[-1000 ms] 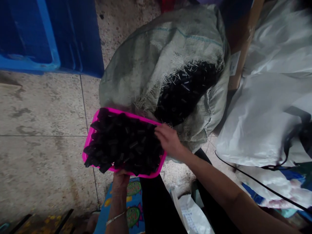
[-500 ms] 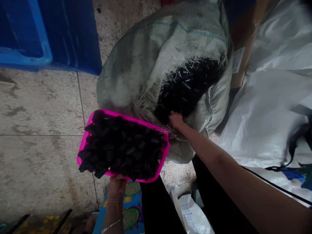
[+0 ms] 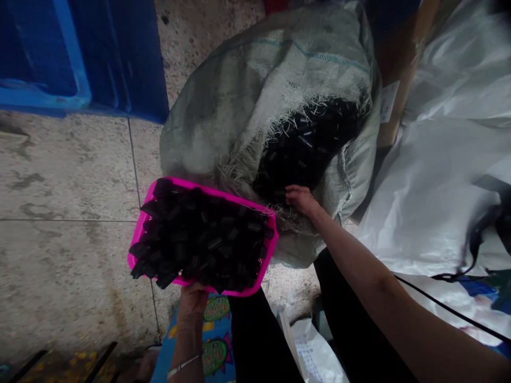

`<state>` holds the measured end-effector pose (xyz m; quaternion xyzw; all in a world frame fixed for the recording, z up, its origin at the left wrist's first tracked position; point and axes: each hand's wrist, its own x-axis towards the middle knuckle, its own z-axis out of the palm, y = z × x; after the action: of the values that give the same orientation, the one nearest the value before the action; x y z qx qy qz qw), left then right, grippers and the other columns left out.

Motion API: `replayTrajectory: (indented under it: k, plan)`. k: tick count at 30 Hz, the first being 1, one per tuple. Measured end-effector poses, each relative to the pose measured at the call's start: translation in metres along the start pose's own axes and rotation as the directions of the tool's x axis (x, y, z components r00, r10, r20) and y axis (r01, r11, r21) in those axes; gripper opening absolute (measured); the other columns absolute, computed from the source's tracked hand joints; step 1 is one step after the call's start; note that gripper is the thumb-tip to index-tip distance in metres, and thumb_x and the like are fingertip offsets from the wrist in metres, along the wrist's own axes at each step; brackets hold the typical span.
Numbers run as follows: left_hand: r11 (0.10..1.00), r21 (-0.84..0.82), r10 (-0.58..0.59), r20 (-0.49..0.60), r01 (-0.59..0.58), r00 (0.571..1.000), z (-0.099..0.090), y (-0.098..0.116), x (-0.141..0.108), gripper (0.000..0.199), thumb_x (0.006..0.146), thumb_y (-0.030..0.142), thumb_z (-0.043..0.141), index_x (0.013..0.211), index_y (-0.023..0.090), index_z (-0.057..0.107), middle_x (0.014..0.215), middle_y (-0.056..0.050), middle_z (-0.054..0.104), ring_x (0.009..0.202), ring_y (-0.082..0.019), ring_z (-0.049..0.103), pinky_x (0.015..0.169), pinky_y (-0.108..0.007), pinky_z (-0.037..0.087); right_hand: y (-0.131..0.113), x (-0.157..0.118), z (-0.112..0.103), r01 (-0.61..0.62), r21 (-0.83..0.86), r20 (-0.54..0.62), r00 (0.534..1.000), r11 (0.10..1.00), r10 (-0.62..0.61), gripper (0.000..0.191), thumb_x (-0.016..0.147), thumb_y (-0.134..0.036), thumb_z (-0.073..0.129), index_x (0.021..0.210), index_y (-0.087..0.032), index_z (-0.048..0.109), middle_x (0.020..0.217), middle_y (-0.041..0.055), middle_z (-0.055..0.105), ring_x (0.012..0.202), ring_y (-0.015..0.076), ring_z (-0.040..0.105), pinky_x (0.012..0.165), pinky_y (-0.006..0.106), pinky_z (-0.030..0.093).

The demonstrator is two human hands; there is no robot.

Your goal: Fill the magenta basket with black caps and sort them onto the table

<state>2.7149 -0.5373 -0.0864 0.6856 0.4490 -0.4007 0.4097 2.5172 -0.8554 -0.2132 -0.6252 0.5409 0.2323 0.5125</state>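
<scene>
The left hand [image 3: 192, 299] grips the near rim of the pink tray [image 3: 268, 254], its fingers mostly hidden under it, so how they are set below cannot be told; the right hand [image 3: 302, 200] is at the lower edge of the sack's mouth, fingers drawn together, and whether they pinch a black piece is too dark to tell. The tray is in front of the sack [image 3: 223, 96], overlapping its near side in view; whether the two touch is unclear; the tray's black pieces [image 3: 211, 239] hide its bottom and jut past its left end; the black pieces in the sack [image 3: 303, 143] merge into shadow. The sack's mouth is frayed and gapes toward the right hand; floor [image 3: 80, 175] stretches left of the tray, while a carton [image 3: 403, 101] and white bags [image 3: 439, 197] crowd the sack's right. One tray, one sack, two hands; one blue bin [image 3: 147, 80], cut off at top left; one printed box [image 3: 217, 340], partly hidden below; the pieces overlap too much to count.
</scene>
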Motion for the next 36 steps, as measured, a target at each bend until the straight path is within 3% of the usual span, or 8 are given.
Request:
replayTrajectory:
  k: [6,10,15,20,26,30,32,36]
  plan:
    - [1.0,-0.004,0.01,0.003,-0.01,1.0,0.003,0.001,0.0,0.038,0.032,-0.004,0.05,0.059,0.018,0.065,0.059,0.003,0.064,0.062,-0.015,0.058,0.058,-0.023,0.05,-0.003,0.002,-0.007,0.083,-0.147,0.106,0.992,0.986,-0.067,0.021,0.088,-0.029,0.063,0.102,-0.013,0.064,0.109,0.0064,0.065,0.102,0.0201,0.061,0.09,0.042,0.049]
    - [1.0,0.0,0.021,-0.009,-0.021,1.0,0.001,0.0,0.003,0.041,0.032,-0.005,0.051,0.063,0.017,0.067,0.062,0.003,0.067,0.058,-0.013,0.057,0.053,-0.022,0.049,-0.021,0.013,0.005,0.118,-0.285,0.106,0.99,0.951,-0.091,0.029,0.091,-0.018,0.054,0.119,-0.015,0.06,0.13,0.0094,0.056,0.123,0.0233,0.049,0.103,0.043,0.04]
    - [1.0,0.001,0.025,-0.013,-0.025,1.0,-0.001,-0.002,0.007,0.042,0.034,-0.004,0.052,0.065,0.018,0.068,0.067,0.004,0.07,0.061,-0.015,0.06,0.057,-0.023,0.052,-0.038,0.031,0.031,0.094,-0.427,0.124,0.991,0.899,-0.044,0.031,0.092,-0.031,0.056,0.121,-0.017,0.058,0.128,0.0094,0.056,0.117,0.0244,0.054,0.098,0.049,0.045]
    - [1.0,-0.003,0.029,-0.01,-0.029,1.0,0.001,-0.001,0.006,0.042,0.034,-0.004,0.05,0.064,0.02,0.068,0.066,0.004,0.069,0.061,-0.013,0.06,0.057,-0.021,0.051,-0.035,0.029,0.046,0.053,-0.456,0.132,0.991,0.889,0.008,0.03,0.092,-0.034,0.058,0.115,-0.015,0.06,0.118,0.0083,0.061,0.105,0.0211,0.061,0.09,0.044,0.051]
    - [1.0,-0.017,0.016,-0.018,-0.016,1.0,0.0,0.0,0.004,0.041,0.032,-0.004,0.05,0.063,0.017,0.067,0.064,0.003,0.068,0.06,-0.014,0.06,0.055,-0.022,0.051,-0.022,0.026,0.036,-0.054,-0.378,-0.041,0.998,0.924,0.041,0.034,0.095,-0.034,0.052,0.122,-0.014,0.055,0.111,0.0079,0.064,0.092,0.0166,0.063,0.079,0.033,0.053]
    - [1.0,-0.013,0.001,-0.011,-0.001,1.0,0.0,0.0,0.003,0.038,0.032,-0.003,0.049,0.06,0.016,0.066,0.061,0.002,0.067,0.058,-0.014,0.059,0.052,-0.021,0.049,-0.02,0.018,0.026,-0.087,-0.407,-0.133,0.99,0.909,0.035,0.041,0.098,-0.029,0.038,0.132,-0.006,0.047,0.126,0.0178,0.057,0.104,0.0204,0.06,0.081,0.03,0.048]
    - [1.0,-0.013,-0.001,-0.007,0.001,1.0,0.001,-0.001,0.003,0.036,0.033,-0.003,0.049,0.059,0.016,0.066,0.06,0.003,0.066,0.058,-0.014,0.058,0.052,-0.022,0.05,-0.025,0.012,0.029,-0.049,-0.451,-0.092,0.996,0.891,0.008,0.036,0.097,-0.027,0.039,0.125,-0.008,0.054,0.126,0.0184,0.057,0.106,0.0216,0.059,0.083,0.03,0.047]
    - [1.0,-0.014,0.002,0.002,-0.002,1.0,0.002,-0.004,0.004,0.038,0.033,-0.005,0.051,0.061,0.016,0.066,0.062,0.003,0.066,0.06,-0.014,0.059,0.055,-0.022,0.052,-0.037,0.0,0.051,0.113,-0.529,0.104,0.992,0.841,-0.068,0.023,0.094,-0.03,0.052,0.108,-0.015,0.063,0.117,0.0094,0.062,0.105,0.0201,0.059,0.09,0.037,0.048]
